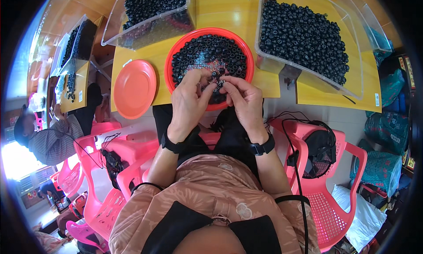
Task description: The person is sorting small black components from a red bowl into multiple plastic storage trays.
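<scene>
1. Well, from my remote view the right hand has its thumb and forefinger together, pinched, as it looks to me, on a small dark piece with a pale glint; that piece sits just above the near part of the basin.
2. The left hand meets it there, thumb and forefinger bent toward the same piece; I cannot tell whether they are clamped on anything, since the tips are crowded and small.
3. Beneath both hands I have the red basin, holding many loose black ring-shaped pieces; a wrapped or shiny patch shows in their middle, too blurred for me to name.
4. As to progress, I judge one piece to be in work, with plenty left loose in the basin; I see no pile that I could call finished, so what is done I cannot count.
5. Farther out, the orange plate lies left of the basin on the yellow table; the left clear tub and the right clear tub hold many more dark pieces; whether those are handled or waiting, I cannot tell.
</scene>
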A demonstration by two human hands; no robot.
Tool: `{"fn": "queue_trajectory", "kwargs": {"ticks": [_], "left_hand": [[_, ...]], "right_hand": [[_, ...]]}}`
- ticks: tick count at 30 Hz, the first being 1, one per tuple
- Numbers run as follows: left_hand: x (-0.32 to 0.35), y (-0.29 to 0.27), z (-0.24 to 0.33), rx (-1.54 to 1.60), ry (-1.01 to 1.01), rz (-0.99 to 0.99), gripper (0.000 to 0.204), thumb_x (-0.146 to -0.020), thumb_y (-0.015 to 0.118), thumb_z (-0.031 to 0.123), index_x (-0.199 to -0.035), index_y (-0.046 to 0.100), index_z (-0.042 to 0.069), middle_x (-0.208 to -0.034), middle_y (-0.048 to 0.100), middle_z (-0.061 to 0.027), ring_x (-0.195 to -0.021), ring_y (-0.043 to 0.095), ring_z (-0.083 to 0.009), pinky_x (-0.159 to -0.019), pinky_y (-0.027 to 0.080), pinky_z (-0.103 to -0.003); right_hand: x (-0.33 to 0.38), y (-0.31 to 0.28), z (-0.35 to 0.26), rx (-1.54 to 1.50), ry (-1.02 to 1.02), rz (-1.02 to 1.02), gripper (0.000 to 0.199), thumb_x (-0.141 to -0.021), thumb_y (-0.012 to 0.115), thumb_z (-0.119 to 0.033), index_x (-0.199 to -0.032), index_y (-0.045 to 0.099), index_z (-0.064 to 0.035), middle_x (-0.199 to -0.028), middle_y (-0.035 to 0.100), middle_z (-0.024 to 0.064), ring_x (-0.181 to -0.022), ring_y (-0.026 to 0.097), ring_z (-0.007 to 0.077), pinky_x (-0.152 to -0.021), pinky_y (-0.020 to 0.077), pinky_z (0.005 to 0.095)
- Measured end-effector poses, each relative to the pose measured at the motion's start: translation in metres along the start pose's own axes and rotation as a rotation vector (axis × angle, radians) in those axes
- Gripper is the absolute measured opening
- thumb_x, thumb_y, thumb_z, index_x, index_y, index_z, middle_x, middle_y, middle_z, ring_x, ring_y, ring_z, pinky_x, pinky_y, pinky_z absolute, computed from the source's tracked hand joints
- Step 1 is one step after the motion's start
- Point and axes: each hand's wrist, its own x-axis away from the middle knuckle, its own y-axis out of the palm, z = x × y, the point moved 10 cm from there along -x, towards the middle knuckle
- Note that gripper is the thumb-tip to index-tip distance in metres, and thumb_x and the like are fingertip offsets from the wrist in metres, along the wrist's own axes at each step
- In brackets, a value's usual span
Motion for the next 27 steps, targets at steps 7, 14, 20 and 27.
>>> {"fn": "queue_trajectory", "kwargs": {"ticks": [7,14,20,27], "left_hand": [[0.002,0.004,0.026,-0.028,0.314,-0.047,0.025,-0.093,0.080,-0.004,-0.117,0.081,0.002,-0.094,0.075,-0.0122,-0.084,0.074,-0.0246,-0.074,0.058,-0.035],[0.003,-0.001,0.029,0.005,0.344,-0.005,0.023,-0.092,0.080,-0.004,-0.114,0.082,0.002,-0.095,0.076,-0.0126,-0.085,0.074,-0.0265,-0.076,0.058,-0.035],[0.010,-0.010,0.043,-0.040,0.477,0.053,0.023,-0.090,0.082,0.001,-0.112,0.083,0.006,-0.094,0.079,-0.0098,-0.089,0.077,-0.0301,-0.078,0.059,-0.040],[0.012,-0.009,0.042,-0.102,0.481,0.070,0.024,-0.088,0.083,0.004,-0.112,0.083,0.006,-0.096,0.080,-0.0090,-0.089,0.076,-0.0296,-0.079,0.058,-0.040]], "right_hand": [[-0.002,0.004,0.004,-0.034,0.034,-0.063,0.022,-0.112,0.069,-0.011,-0.128,0.080,0.0006,-0.094,0.079,0.0031,-0.072,0.061,0.0046,-0.064,0.0488,0.0211],[0.000,0.008,0.014,-0.205,0.153,-0.128,0.025,-0.112,0.070,-0.013,-0.129,0.079,0.0022,-0.097,0.080,0.0059,-0.073,0.063,0.0060,-0.066,0.0496,0.0215],[0.003,0.010,0.013,-0.269,0.196,-0.141,0.023,-0.110,0.074,-0.014,-0.127,0.080,0.0002,-0.093,0.080,0.0024,-0.071,0.061,0.0030,-0.063,0.0457,0.0194],[0.003,0.007,0.011,-0.247,0.223,-0.152,0.023,-0.111,0.073,-0.016,-0.127,0.080,-0.0004,-0.096,0.080,0.0048,-0.071,0.061,0.0051,-0.065,0.0486,0.0206]]}}
